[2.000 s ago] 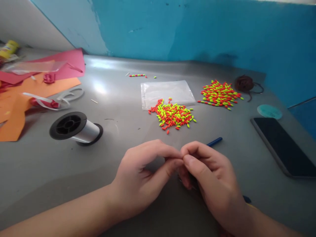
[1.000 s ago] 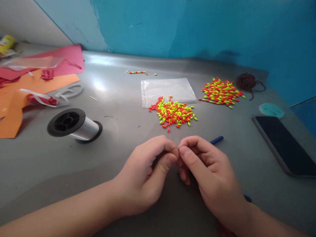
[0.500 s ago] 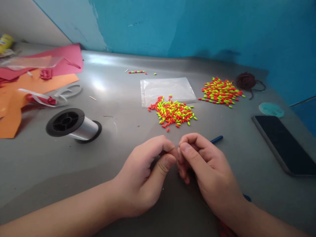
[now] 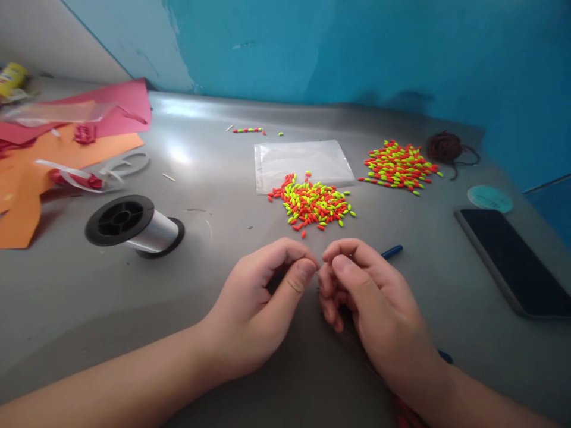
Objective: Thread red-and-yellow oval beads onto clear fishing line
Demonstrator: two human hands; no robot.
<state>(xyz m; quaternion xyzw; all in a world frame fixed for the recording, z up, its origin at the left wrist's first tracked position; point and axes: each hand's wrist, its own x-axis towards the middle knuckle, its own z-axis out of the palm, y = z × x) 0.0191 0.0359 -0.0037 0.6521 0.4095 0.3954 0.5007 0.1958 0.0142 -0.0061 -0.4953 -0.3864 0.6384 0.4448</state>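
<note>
My left hand (image 4: pixel 263 303) is closed in a pinch, thumb against forefinger; whatever sits between them is too small to make out. Facing it, almost fingertip to fingertip, my right hand (image 4: pixel 375 297) is pinched too, its other fingers curled inward. Just beyond the hands lies a heap of red and yellow-green beads (image 4: pixel 314 205), partly on a clear plastic bag (image 4: pixel 303 160). A dark blue stick-like tool (image 4: pixel 392 251) pokes out from behind my right hand. Something red shows dimly below my right wrist.
A spool of clear line (image 4: pixel 156 229) stands at left, near orange paper (image 4: pixel 107 148) and scissors (image 4: pixel 127 166). A second bead pile (image 4: pixel 399 166), dark yarn (image 4: pixel 445 147), a teal disc (image 4: pixel 489 198) and a phone (image 4: pixel 513 261) lie at right. A short bead row (image 4: pixel 247 130) lies near the wall.
My left hand has risen slightly, its thumb and forefinger tips shifting up. My right thumb has moved a little away from the left fingertips. The things on the table stay in place.
</note>
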